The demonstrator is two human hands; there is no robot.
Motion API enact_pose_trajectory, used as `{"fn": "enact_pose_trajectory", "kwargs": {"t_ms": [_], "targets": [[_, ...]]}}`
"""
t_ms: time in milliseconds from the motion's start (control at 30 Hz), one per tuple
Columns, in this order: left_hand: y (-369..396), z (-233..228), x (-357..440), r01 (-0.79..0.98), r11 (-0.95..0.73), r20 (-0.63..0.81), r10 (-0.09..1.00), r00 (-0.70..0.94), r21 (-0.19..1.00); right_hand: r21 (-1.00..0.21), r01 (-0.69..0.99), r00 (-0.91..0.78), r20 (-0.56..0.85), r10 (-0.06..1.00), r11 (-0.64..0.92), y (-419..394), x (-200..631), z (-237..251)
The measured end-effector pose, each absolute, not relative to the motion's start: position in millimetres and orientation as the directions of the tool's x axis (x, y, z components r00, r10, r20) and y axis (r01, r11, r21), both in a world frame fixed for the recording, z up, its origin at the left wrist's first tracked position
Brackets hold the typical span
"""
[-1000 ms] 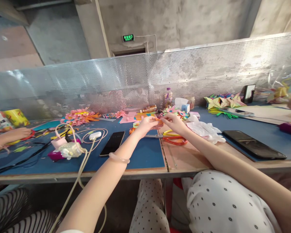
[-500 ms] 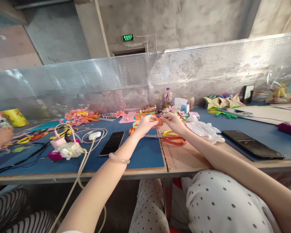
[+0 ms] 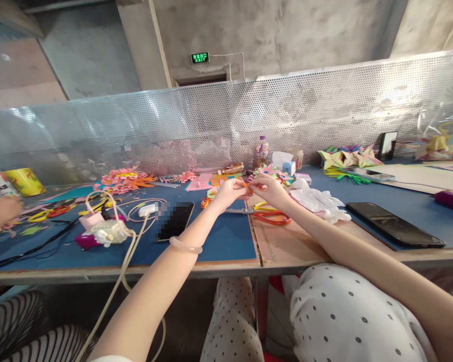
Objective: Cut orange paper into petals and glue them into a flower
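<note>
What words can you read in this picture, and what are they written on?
"EXIT": on the green lit sign on the concrete wall, under a row of characters too small to read.
Bottle label: too small to read.
Yellow package at far left: print too blurred to read.
Orange paper held by the left hand and right hand: no writing visible.

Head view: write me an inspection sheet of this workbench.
Surface: blue mat over a wooden table.
Job's things: small orange paper piece, pinched between both hands.
Clutter: scissors, two phones, crumpled tissue, paper flowers, bottle.
Grippers: left hand and right hand meet at the paper.
Cables: white cable trailing over the table edge.
Surroundings: perforated metal screen, exit sign, another person's hand at the left.
</note>
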State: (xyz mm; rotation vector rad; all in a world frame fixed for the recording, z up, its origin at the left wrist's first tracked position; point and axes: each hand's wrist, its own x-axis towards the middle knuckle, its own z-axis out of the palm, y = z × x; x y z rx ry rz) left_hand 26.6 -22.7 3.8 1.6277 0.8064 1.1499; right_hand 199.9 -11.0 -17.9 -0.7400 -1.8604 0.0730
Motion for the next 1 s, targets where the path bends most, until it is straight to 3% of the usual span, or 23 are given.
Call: {"fn": "enact_pose_trajectory", "kwargs": {"t_ms": [233, 533, 733, 1000], "targets": [[-23, 4, 27, 0.013, -0.309, 0.287, 0.897, 0.335, 0.951, -0.243, 0.492, -0.267, 0.872, 0.411, 0.836, -8, 200, -19], [-21, 3, 28, -0.055, -0.272, 0.273, 0.888, 0.371, 0.961, -0.225, 0.520, -0.247, 0.884, 0.398, 0.824, -12, 199, -19], [-18, 2, 26, -0.137, -0.198, 0.238, 0.881, 0.409, 0.970, 0.008, 0.622, -0.349, 0.898, 0.268, 0.783, -16, 200, -18], [-19, 3, 26, -0.107, -0.197, 0.222, 0.913, 0.343, 0.975, 0.151, 0.731, -0.430, 0.859, 0.277, 0.666, -20, 202, -18]]}}
